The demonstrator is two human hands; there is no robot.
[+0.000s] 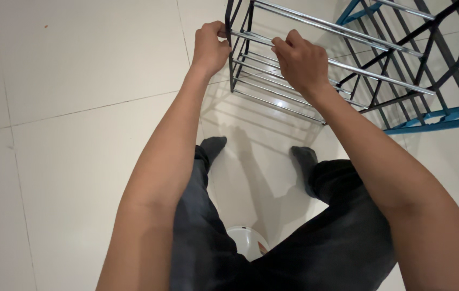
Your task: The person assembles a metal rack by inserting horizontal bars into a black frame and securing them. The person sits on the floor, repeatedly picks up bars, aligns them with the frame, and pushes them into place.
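Black metal rack (pixel 348 59) on the white tile floor (pixel 78 81), gripped by both hands
The left hand (pixel 209 48) is closed around the rack's near corner post; the right hand (pixel 300 62) is clamped over a chrome rail (pixel 380 75) just beside it. A blue rack (pixel 439 118) stands touching behind, and a white stool (pixel 247 242) shows between the dark-trousered legs (pixel 326 237)

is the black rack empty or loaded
Empty: the black rack has bare chrome rods on each tier. Both hands, left hand and right hand, grip it.
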